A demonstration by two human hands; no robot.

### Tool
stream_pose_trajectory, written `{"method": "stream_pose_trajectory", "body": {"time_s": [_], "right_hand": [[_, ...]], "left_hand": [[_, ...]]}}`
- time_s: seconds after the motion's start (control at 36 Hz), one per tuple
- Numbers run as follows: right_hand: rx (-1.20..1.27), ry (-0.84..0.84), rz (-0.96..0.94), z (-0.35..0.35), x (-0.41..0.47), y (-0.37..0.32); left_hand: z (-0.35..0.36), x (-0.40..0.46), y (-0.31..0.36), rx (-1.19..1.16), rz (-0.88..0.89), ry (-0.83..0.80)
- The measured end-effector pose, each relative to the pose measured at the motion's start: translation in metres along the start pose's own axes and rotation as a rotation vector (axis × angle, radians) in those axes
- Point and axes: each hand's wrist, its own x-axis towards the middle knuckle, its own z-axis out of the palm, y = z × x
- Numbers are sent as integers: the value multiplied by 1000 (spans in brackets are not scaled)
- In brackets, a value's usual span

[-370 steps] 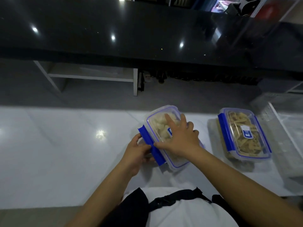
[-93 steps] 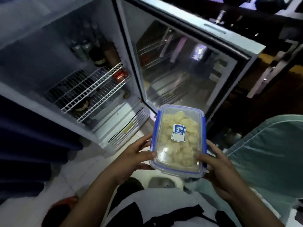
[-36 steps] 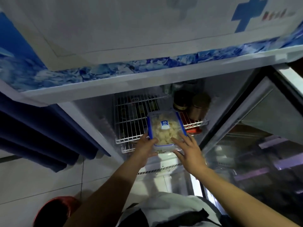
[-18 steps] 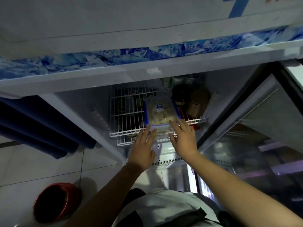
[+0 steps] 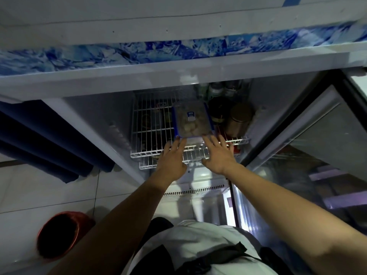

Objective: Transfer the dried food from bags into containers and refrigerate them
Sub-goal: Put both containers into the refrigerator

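Head view, looking down into an open fridge [image 5: 95,124]. The left hand [image 5: 173,160] reaches forward with its fingers straight and close together; the fingertips [image 5: 179,140] touch the near edge of the container [image 5: 192,119] and grip nothing. The right hand [image 5: 218,155] is spread flat, fingers apart, over the front of the wire shelf [image 5: 151,135], just short of the container's near right corner — whether it touches the box cannot be told.

The container, a clear box with blue side clips and pale pieces of dried food inside, lies flat on the wire shelf at 12 o'clock from the hands. At 3 o'clock from it, just beside it, stand a dark jar [image 5: 219,112] and a brown jar [image 5: 239,121]; behind these, at 1 o'clock, a row of bottles [image 5: 222,90] stands at the back wall. The shelf to the container's 9 o'clock side is bare wire, with dim items showing through from below. A second wire shelf edge [image 5: 151,166] shows lower down.

The glass door [image 5: 309,147] stands open at 3 o'clock. A red bucket [image 5: 61,234] sits on the tiled floor [image 5: 39,193] at 8 o'clock, and a dark blue curtain [image 5: 39,143] hangs at 9 o'clock.

The lid carries a small blue-and-white label [image 5: 191,116] — its writing is too small to read. A blue ice-pattern band [image 5: 139,54] runs across the fridge top.
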Motion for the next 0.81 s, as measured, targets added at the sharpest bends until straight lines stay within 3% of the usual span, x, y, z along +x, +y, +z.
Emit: {"method": "stream_pose_trajectory", "body": {"time_s": [0.5,0.81], "right_hand": [[52,39,-9,19,-18,1],[81,58,-141,49,-95,-63]], "left_hand": [[6,-17,-4,-42,-5,4],[9,-129,-55,-84,-133,116]]}}
